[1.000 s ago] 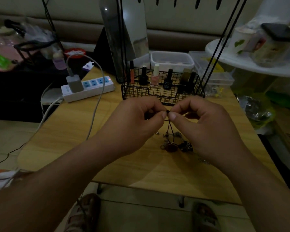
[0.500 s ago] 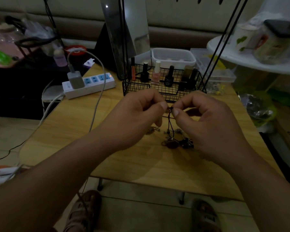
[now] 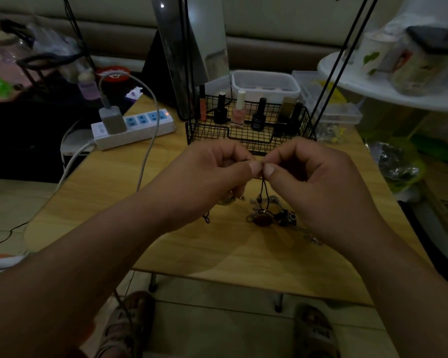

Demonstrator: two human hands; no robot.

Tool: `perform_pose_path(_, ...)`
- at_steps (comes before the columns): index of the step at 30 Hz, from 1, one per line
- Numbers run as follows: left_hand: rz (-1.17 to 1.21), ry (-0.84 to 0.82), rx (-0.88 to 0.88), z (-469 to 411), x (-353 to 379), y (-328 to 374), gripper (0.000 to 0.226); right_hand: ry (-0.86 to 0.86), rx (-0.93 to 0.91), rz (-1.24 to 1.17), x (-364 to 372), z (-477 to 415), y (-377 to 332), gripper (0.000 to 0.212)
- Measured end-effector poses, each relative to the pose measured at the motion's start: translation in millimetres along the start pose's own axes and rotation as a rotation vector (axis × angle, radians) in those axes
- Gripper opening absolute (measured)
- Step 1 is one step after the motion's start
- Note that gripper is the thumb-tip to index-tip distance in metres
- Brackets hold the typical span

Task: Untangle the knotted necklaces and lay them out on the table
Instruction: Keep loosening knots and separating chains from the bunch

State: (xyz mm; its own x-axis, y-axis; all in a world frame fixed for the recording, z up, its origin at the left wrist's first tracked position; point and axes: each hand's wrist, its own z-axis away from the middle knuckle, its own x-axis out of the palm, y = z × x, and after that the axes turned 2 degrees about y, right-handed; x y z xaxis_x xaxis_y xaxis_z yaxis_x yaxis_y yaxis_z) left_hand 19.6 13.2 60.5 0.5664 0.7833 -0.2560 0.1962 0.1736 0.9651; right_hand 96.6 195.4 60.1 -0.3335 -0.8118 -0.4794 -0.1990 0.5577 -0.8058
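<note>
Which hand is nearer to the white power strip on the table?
Left. The left hand sits to the right of the white power strip, closer to the person; the right hand is farther right, beyond the left hand.

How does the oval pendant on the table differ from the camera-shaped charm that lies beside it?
Colour: the oval pendant is dark reddish-brown, the camera-shaped charm is black with a pale ring.
Shape: the pendant is rounded, the charm boxy.
Place: the pendant lies below the black cord pinched by the left hand and right hand; the charm lies to its right.
Both rest on the table among tangled chains.
</note>
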Motion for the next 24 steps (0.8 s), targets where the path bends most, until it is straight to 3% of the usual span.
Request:
perform_pose_path(11, -0.185, 0.001, 0.072, 2.5, -3.5, -1.4, 0.016, 0.003, -0.056, 0.110, -0.8, 3.5, 2.3, 0.008)
perform_pose_path(16, 0.034, -0.054, -0.036, 0.9, -5.5, 1.0, 0.032, 0.014, -0.057, 0.104, -0.2, 2.6, 0.2, 0.010)
perform_pose_path(24, -0.063, -0.070, 0.005, 2.9, -5.6, -3.4, 0.009, -0.024, -0.130, 0.208, 2.8, 1.7, 4.6, 0.006)
